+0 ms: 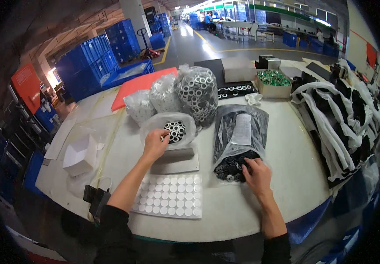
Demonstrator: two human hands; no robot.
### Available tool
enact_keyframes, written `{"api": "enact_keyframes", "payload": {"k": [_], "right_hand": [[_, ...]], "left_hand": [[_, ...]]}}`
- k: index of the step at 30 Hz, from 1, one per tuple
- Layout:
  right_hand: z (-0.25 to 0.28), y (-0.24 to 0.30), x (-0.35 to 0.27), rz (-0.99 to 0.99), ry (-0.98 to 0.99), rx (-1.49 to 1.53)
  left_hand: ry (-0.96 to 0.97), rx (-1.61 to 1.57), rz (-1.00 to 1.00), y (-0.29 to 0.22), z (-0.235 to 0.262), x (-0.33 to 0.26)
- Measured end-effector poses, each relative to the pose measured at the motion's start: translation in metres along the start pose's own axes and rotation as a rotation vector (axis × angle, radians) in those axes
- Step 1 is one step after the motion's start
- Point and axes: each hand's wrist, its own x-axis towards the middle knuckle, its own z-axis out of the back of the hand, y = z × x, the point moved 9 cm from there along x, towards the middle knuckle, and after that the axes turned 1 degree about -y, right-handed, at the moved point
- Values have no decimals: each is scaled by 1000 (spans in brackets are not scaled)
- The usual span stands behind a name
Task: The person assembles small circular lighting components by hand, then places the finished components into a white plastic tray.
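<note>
Head view: the left hand reaches into the mouth of an open clear bag near the middle of the white table, fingers curled narrow around a silver ring at the bag's edge. More rings, silver and dark, lie inside that bag. The bag rests on a flat grey box. Near of the box lies a sheet of round white pads, set out in rows, close to the table's near edge.

The right hand sits at the open near end of a dark plastic bag to the right of the box. Its fingers are bent and dip among black round parts spilling from the bag; whether it grips one cannot be told. A paper slip lies on top of this bag.

Farther off stand three tied bags: a large one of silver rings and two of pale parts. A red sheet lies beyond them. A small white carton sits at the left. On the far right is a box of green pieces, and black and white fabric is heaped along the right edge. Blue crates are stacked on the floor at far left.
</note>
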Motion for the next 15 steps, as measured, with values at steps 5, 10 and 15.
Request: {"api": "enact_keyframes", "payload": {"k": [5,10,15], "right_hand": [[-17,22,-9,108,78,282],[-40,36,-25,208,168,373],[-49,37,-34,254,140,408]], "left_hand": [[54,-217,-48,-58,3,-72],[280,-194,-26,-71,-26,-136],[308,-71,-176,-93,-36,-158]]}}
